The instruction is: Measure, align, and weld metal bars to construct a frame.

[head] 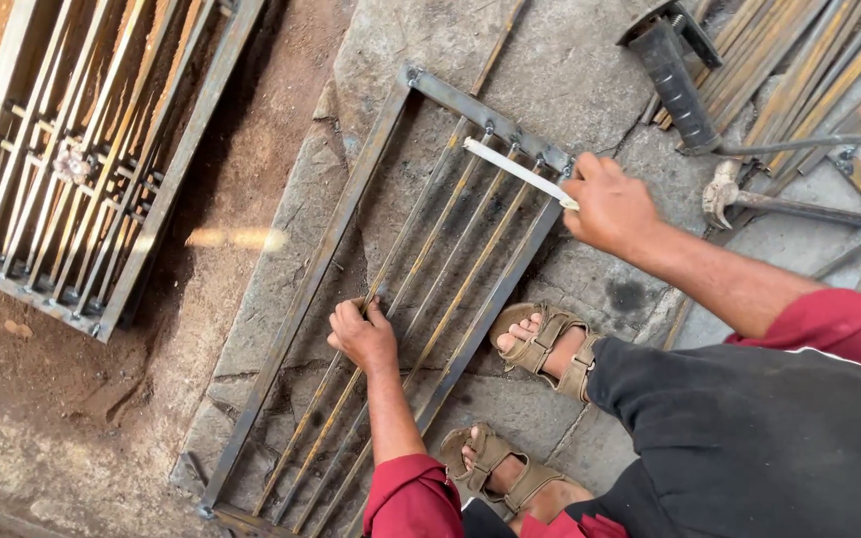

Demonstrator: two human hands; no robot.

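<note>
The left hand [364, 334] grips one bar of the metal grille [351, 214] lying on the stone floor [560, 70]; the right hand [610, 206] pinches a white stick [515, 170] laid across the grille's top end. Two grilles show; the second grille [82, 169] lies on the dirt, well apart.

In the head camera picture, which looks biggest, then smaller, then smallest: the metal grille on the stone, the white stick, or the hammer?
1. Grille, by far the biggest.
2. Hammer, though its handle runs under a hose, so its full length is unsure.
3. White stick, thin and short, held in the right hand.
</note>
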